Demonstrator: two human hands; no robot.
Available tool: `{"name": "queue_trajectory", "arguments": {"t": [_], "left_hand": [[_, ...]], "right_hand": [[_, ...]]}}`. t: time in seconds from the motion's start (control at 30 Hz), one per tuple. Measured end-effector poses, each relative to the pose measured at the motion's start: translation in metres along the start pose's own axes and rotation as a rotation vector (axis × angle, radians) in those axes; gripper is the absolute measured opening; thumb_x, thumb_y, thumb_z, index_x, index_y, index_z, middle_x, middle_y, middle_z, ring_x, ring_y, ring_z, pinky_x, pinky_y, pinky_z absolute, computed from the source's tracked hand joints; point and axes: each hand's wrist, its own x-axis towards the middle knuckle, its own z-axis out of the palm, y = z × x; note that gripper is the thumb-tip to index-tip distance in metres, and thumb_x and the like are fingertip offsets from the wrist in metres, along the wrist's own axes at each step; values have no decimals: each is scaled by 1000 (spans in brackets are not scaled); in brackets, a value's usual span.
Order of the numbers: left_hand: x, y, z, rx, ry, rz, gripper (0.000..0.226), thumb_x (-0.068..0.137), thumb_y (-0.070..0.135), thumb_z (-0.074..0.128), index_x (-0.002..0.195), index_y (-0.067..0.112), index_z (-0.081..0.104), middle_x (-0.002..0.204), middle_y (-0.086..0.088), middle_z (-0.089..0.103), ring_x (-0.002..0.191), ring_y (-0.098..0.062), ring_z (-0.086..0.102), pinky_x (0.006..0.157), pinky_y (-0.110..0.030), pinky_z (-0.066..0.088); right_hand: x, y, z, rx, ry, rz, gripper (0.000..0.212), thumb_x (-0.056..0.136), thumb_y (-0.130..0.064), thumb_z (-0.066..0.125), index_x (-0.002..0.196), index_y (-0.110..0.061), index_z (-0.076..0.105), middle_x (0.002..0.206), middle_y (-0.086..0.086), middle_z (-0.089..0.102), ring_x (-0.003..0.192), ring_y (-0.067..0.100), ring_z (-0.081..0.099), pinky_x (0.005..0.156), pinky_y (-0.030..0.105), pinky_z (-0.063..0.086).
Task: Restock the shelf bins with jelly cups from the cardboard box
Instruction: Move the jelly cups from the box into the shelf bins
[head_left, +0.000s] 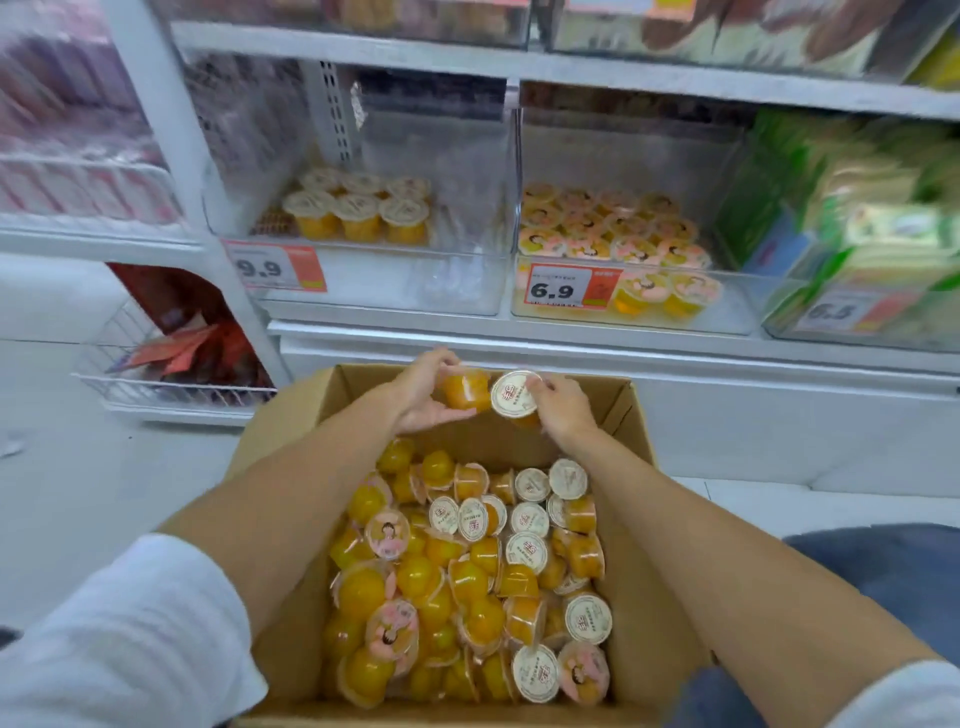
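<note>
left hand (423, 392): fingers curled round a clear plastic jelly cup with orange filling (466, 389), cup tipped on its side
right hand (563, 405): fingertips pinch a second orange jelly cup with a round white printed lid (514, 394), lid facing the camera
held cups: touching each other, above the far end of the box
open brown cardboard box (291, 597): on the floor in front of the shelf, between the forearms
loose pile of jelly cups (467, 571): in the box, jumbled, mostly white lids, a few pink ones
left clear plastic shelf bin (467, 280): small cluster of white-lidded cups (358, 208) at back left, orange 9.9 price tag (275, 267) on front
right clear plastic shelf bin (737, 312): rows of pink-lidded cups (613, 228), 6.9 price tag (558, 288)
sleeves: white, pushed up the forearms (130, 639)
</note>
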Motion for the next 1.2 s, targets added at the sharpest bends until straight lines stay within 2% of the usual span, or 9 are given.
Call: {"name": "queue_trajectory", "arguments": {"t": [0.13,0.2,0.3,0.47,0.67,0.83,0.9,1.03,1.2], "left_hand": [[-55,46,-4,121,-28,151,12,96,12,55,106,9,60,110,-12,61,93,-25,64,74,-40,59],[-76,74,-10,144,-4,284,28,91,4,61,117,12,60,116,-13,62,97,-29,64,71,-41,61],[-100,120,-18,180,34,438,51,86,-4,62,130,20,54,118,-12,62,101,-29,63,80,-44,58],[-113,176,-34,247,24,431,38,87,1,64,123,13,60,119,-13,65,102,-26,65,76,-39,60],[-69,228,-66,535,230,463,39,81,-10,67,111,15,67,115,-12,66,96,-25,67,74,-41,60],[-13,233,-103,717,334,391,43,78,-18,65,105,15,67,128,-10,58,106,-31,62,74,-40,59],[-1,236,-117,968,358,413,53,78,-15,66,120,17,64,138,-4,50,115,-31,57,78,-36,55],[10,248,-132,1701,529,492,51,80,7,69,129,19,61,131,-5,59,113,-26,58,90,-31,49],[20,243,-140,1676,586,568,28,87,23,68,113,13,68,121,-8,65,111,-26,59,93,-32,47]], "right_hand": [[-17,-73,-10,0,-30,-164,29,99,-31,47,74,-20,54,69,-5,53,63,9,52,55,22,45],[-21,-106,-13,72,-56,-199,34,98,-26,51,66,-14,53,63,-1,52,54,11,53,56,31,51],[-21,-154,-13,191,-72,-276,36,96,-25,54,87,9,63,72,15,61,54,20,62,65,46,57],[17,-211,-2,220,72,-329,21,88,-32,62,77,-15,60,73,3,64,65,25,66,69,51,59],[77,-243,38,79,10,-254,19,89,-26,61,78,-10,63,77,7,64,77,23,61,63,25,45],[122,-248,91,-188,-87,-160,26,94,-22,56,107,0,63,124,15,63,115,31,59,74,27,43],[131,-249,102,-291,-139,-168,16,96,-17,51,96,-5,62,128,17,61,118,30,58,74,29,47],[141,-244,106,-360,-74,-149,30,93,-11,50,119,0,60,129,15,60,120,29,57,95,31,46],[142,-248,113,176,-332,43,35,89,10,54,124,7,51,124,19,59,87,26,64,67,30,59]]}}
